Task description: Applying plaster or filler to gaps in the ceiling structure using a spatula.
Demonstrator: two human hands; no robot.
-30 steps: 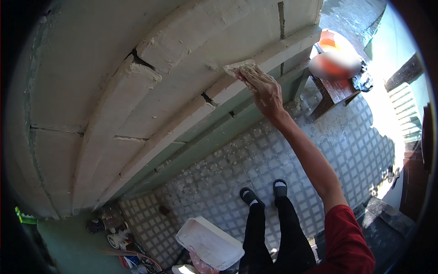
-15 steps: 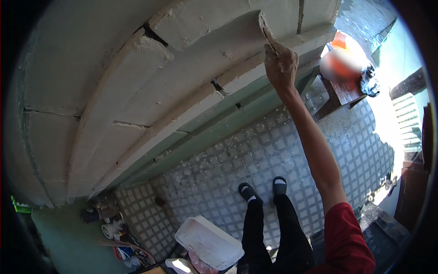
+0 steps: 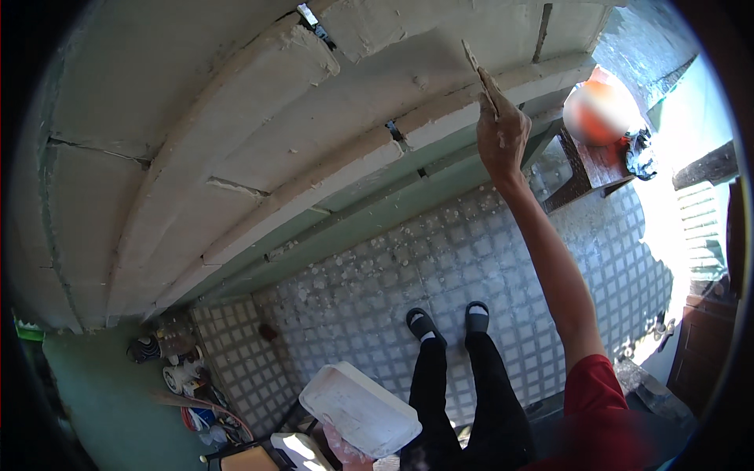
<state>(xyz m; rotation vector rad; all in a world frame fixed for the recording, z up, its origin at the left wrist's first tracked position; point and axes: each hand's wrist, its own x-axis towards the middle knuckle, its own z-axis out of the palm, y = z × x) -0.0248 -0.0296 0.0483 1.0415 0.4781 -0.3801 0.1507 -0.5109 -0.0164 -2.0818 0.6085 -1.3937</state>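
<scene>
My right hand (image 3: 503, 140), smeared with pale paste, is closed around the handle of a putty knife (image 3: 474, 66). Its blade appears edge-on, close to the pale stepped panelling (image 3: 345, 149); whether it touches cannot be told. Smears and lumps of paste mark the panels, and dark gaps show at several joints. Low in the view, a white rectangular plastic tray (image 3: 357, 412) with pale residue inside is tilted in front of me. My left hand (image 3: 345, 449) shows partly beneath the tray's near left edge, gripping it from below; most of its fingers are hidden.
A low wooden table (image 3: 585, 169) at the right bears an orange-and-white round container (image 3: 601, 114) and a black plastic bag (image 3: 640, 155). Paste specks dot the tiled floor (image 3: 353, 290). Assorted items, including a roll of tape (image 3: 174, 380), lie at lower left.
My right hand and the putty knife have shifted slightly right and down in the view, and the blade has turned more edge-on. My left hand shows more beneath the tray.
</scene>
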